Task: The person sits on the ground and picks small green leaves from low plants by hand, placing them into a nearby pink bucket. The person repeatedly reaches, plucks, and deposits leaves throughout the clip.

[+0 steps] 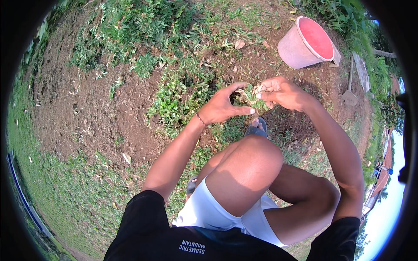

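Note:
A small clump of uprooted weeds [252, 96], with green leaves and pale dry stems or roots, is between my hands above the soil. My right hand [282, 93] pinches the clump from the right with thumb and bent fingers. On the other side, my left hand [223, 103] curves around the clump, thumb and forefinger spread wide apart; its remaining fingers are mostly hidden. Just below the hands is my foot in a dark slipper [256, 130]. Low green weeds [173, 101] grow from the ground to the left of my left hand.
A pinkish-red plastic bucket [295, 49] stands on the soil at upper right. Beyond it lie a long-handled tool with a flat blade [350, 97] and a greyish sheet [361, 71]. Denser weeds [147, 26] cover the ground ahead. Bare brown soil [94, 107] stretches leftward, with grass nearer me.

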Available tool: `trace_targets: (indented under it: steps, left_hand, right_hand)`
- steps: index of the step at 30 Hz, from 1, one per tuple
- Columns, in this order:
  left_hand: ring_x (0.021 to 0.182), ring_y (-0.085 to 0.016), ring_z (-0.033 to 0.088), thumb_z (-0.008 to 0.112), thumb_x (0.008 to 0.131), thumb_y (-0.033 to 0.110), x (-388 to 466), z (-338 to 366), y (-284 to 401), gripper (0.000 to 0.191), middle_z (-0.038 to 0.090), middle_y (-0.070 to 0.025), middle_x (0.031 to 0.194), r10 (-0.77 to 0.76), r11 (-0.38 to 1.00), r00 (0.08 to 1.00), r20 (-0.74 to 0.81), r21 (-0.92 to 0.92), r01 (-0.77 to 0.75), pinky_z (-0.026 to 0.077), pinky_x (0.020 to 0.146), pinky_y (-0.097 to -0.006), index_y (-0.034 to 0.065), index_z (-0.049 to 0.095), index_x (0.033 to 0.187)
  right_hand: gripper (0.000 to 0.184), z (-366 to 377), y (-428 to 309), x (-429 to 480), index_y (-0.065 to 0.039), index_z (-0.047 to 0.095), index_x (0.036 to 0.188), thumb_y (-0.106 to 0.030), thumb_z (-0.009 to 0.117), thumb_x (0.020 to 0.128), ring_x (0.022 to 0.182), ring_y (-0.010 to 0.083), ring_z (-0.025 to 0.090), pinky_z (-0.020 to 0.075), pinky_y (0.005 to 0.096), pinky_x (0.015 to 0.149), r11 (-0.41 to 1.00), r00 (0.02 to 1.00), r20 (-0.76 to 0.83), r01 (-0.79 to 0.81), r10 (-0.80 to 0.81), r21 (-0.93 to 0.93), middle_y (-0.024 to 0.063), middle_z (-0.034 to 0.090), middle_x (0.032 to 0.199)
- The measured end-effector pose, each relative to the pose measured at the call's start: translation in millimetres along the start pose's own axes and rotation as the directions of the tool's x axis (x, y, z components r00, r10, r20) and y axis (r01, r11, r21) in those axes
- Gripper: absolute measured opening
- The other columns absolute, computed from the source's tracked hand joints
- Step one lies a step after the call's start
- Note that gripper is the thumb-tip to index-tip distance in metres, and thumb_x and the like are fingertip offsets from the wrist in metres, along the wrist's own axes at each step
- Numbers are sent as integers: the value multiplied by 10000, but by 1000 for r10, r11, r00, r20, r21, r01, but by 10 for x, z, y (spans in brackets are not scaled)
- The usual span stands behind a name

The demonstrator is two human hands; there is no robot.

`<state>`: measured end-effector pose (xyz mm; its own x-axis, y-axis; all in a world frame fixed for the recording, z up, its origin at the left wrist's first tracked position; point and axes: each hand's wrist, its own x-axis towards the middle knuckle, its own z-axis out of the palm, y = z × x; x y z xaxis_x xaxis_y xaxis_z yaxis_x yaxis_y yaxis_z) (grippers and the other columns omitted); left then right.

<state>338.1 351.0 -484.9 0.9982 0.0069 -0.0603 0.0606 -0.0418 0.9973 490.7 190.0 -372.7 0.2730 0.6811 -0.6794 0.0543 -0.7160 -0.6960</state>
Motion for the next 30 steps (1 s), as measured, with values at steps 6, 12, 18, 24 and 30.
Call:
trace_targets:
  steps: [6, 12, 18, 24, 30]
  left_hand:
    - [1120, -188, 581, 868, 759, 257, 309, 21, 372, 737, 627, -158, 1256, 217, 974, 976, -19, 71, -215, 457, 1007, -350, 1, 523, 1357]
    - [767, -177, 625, 797, 832, 248, 429, 101, 436, 486, 702, -170, 874, 21, 999, 978, -207, 30, -15, 520, 767, -354, -37, 626, 1186]
    - [660, -136, 575, 809, 804, 205, 447, 13, 539, 448, 690, -130, 819, 89, 981, 969, -231, 187, -45, 494, 647, -353, -71, 621, 1103]
    - [733, -361, 633, 753, 768, 103, 536, -89, 516, 361, 661, -245, 825, 203, 939, 941, -273, 328, -108, 502, 711, -438, -1, 615, 1085]
    - [814, -406, 662, 756, 778, 124, 530, -95, 247, 403, 672, -259, 893, 208, 936, 928, -308, 338, -97, 516, 755, -445, -7, 603, 1127]
  right_hand:
    - [155, -300, -366, -460, -64, 626, 872, -173, 588, 975, 638, 80, 537, 409, 243, 628, 994, 975, -195, 93, -103, -61, 11, 605, 676]
    - [122, -409, -414, -663, -67, 592, 847, -136, 583, 947, 648, 90, 532, 438, 255, 662, 982, 925, -347, 183, -156, 45, -10, 578, 693]
    - [90, -452, -358, -760, -48, 609, 842, -72, 577, 922, 636, 92, 533, 438, 256, 624, 982, 905, -408, 167, -119, 84, 4, 586, 688]
    - [95, -564, -236, -731, -58, 631, 925, -141, 597, 957, 663, 92, 541, 445, 251, 653, 980, 879, -457, 187, -134, 73, -9, 586, 717]
    - [131, -608, -88, -513, -56, 643, 924, -174, 606, 968, 660, 92, 552, 444, 253, 663, 958, 854, -506, 234, -122, 164, -2, 608, 711]
